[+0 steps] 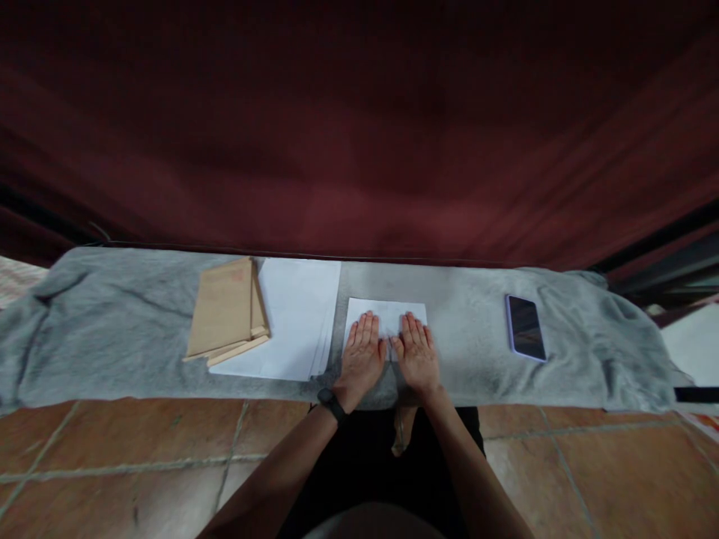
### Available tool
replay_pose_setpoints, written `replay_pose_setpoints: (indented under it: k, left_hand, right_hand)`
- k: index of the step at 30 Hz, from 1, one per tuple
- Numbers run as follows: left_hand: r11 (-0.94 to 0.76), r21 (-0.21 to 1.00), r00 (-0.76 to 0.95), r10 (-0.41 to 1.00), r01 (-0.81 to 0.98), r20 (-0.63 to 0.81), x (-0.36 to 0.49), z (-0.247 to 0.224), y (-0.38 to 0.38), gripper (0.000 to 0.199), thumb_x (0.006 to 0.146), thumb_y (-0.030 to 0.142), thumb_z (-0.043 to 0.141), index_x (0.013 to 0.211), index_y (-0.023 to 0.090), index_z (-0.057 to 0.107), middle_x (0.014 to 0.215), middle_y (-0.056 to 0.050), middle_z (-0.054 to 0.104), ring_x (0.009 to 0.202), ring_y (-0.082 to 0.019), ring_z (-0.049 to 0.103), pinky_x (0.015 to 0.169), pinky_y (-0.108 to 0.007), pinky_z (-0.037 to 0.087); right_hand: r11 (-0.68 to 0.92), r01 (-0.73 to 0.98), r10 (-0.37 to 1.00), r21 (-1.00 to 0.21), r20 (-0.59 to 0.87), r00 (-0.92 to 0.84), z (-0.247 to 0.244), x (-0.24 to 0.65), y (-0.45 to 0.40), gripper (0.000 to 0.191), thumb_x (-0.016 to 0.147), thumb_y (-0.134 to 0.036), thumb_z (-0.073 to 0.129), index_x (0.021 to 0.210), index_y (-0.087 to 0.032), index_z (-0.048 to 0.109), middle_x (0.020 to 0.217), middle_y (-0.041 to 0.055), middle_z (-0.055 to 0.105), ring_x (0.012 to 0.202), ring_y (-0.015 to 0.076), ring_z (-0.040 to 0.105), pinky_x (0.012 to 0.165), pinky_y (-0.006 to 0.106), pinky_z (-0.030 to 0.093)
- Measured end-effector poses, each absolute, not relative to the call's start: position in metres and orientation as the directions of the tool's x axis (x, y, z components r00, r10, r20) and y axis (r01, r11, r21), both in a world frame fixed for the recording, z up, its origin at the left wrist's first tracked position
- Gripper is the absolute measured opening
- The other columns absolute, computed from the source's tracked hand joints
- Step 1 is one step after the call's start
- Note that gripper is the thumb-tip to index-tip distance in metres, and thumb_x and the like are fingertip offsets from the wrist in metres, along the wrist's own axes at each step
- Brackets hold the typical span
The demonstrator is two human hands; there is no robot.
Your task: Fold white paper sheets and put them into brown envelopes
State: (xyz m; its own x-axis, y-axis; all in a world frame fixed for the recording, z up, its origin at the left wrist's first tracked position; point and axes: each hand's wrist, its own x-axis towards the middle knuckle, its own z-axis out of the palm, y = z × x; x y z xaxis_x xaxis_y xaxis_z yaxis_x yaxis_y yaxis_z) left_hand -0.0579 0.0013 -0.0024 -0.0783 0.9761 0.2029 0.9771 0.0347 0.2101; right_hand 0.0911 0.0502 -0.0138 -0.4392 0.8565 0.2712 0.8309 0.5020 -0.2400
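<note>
Red curtain [359, 150]: full width, upper half of frame; dark at top, lit nearer ctr.
Tiled floor [168, 442]: bottom of frame; orange-brown tiles w/ pale joints.
Gray cloth [466, 322]: horiz. strip across mid-frame; wrinkled at far L & R ends, flatter at ctr.
White paper stack [297, 307]: L of ctr, on cloth; sheets slightly fanned at lower R edge.
Brown envelopes [222, 307]: L part of frame; overlapping pile, partly on L side of stack.
Small white sheet [387, 308]: ctr of frame, on cloth, just R of stack; lower part under both hands.
L hand [362, 352]: ctr, on L half of small sheet; palm down, fingers extended, nothing grasped.
R hand [419, 355]: ctr, on R half of same sheet; palm down, fingers straight, nothing grasped.
Phone [526, 327]: R part of frame, on cloth; dark screen up, purple edge, slight tilt.
Black wristband [332, 406]: lower ctr, on L wrist.
</note>
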Motion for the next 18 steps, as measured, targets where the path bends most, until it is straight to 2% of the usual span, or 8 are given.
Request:
replay_pose_setpoints:
  k: [10, 15, 18]
  left_hand:
    - [0.117, 0.227, -0.182, 0.940, 0.967, 0.289, -0.080, -0.007, -0.003, 0.065, 0.100, 0.030, 0.035, 0.157, 0.005, 0.016, 0.160, -0.022, 0.029, 0.150, -0.030, 0.025, 0.120, -0.053, 0.029]
    - [0.200, 0.207, -0.252, 0.931, 0.958, 0.265, -0.076, 0.000, -0.004, 0.061, 0.101, 0.029, 0.033, 0.153, -0.001, 0.024, 0.158, -0.025, 0.031, 0.151, -0.032, 0.023, 0.122, -0.054, 0.026]
    - [0.132, 0.193, -0.179, 0.952, 0.972, 0.249, -0.066, 0.006, 0.002, 0.060, 0.100, 0.027, 0.033, 0.152, -0.001, 0.026, 0.160, -0.023, 0.028, 0.152, -0.029, 0.020, 0.124, -0.051, 0.024]
  right_hand:
    - [0.445, 0.860, 0.878, -0.250, 0.311, -0.363, -0.022, 0.111, 0.057, 0.058, 0.106, -0.041, 0.028, 0.154, -0.010, 0.034, 0.157, 0.0179, 0.039, 0.144, 0.0294, 0.038, 0.118, 0.051, 0.027]
    - [0.377, 0.886, 0.905, -0.271, 0.311, -0.290, -0.020, 0.109, 0.057, 0.059, 0.106, -0.041, 0.024, 0.152, -0.007, 0.037, 0.155, 0.0208, 0.040, 0.143, 0.0314, 0.038, 0.118, 0.053, 0.026]
    - [0.399, 0.866, 0.901, -0.302, 0.304, -0.309, -0.015, 0.099, 0.060, 0.059, 0.106, -0.040, 0.021, 0.151, -0.006, 0.038, 0.156, 0.0200, 0.039, 0.146, 0.0297, 0.034, 0.119, 0.052, 0.026]
